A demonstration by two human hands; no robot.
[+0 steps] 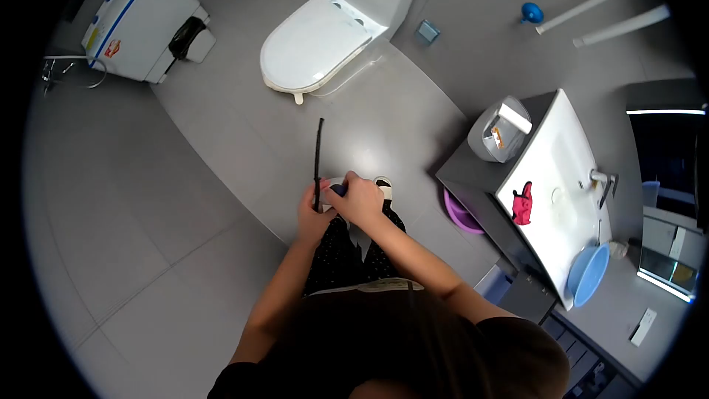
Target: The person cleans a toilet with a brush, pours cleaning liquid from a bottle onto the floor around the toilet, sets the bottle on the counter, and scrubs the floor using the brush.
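Observation:
My left hand [312, 214] grips the near end of a long thin black rod [318, 155] that points away from me toward the toilet [325, 37]. Touching it on the right, my right hand [360, 201] is closed around a small blue object [338, 189], mostly hidden by the fingers. Both hands are held together in front of my body, above my dotted dark trousers and white shoes. The toilet is white with its lid shut and stands at the far side of the grey tiled floor.
A white sink counter [561, 177] on the right carries a red glove-like item [523, 204] and a blue basin [588, 273]. A clear bag [498, 131] sits beside it, a purple tub [459, 214] below. A white appliance [140, 18] stands far left.

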